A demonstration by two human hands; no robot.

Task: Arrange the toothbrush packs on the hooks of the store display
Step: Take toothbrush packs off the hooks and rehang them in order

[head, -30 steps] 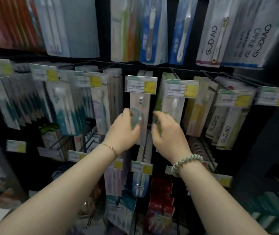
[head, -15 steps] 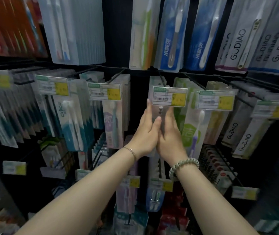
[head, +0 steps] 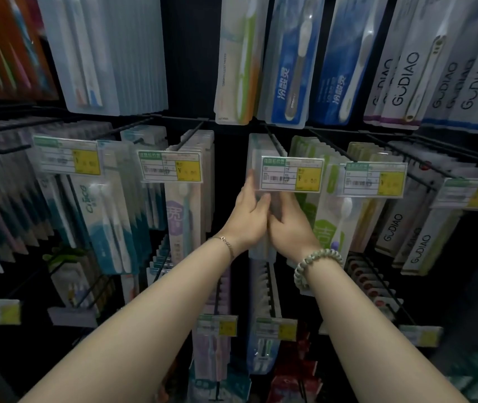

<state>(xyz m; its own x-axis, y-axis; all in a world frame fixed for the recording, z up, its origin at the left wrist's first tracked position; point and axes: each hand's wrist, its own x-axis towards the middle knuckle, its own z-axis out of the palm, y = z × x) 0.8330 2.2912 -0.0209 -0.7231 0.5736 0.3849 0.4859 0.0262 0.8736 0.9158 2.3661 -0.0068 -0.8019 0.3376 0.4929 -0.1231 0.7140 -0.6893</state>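
The hands, apart a second ago, now meet: left hand (head: 249, 221) and right hand (head: 287, 229) grip a toothbrush pack (head: 273, 204), raising it toward the hook (head: 274, 142) above them.

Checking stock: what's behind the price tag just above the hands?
A row of clear plastic toothbrush packs on a black wire hook. The left hand and right hand hold the front one; the white-and-yellow price tag covers its top.

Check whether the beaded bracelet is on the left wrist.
No, the beaded bracelet circles the right wrist, while the left wrist wears only a thin chain.
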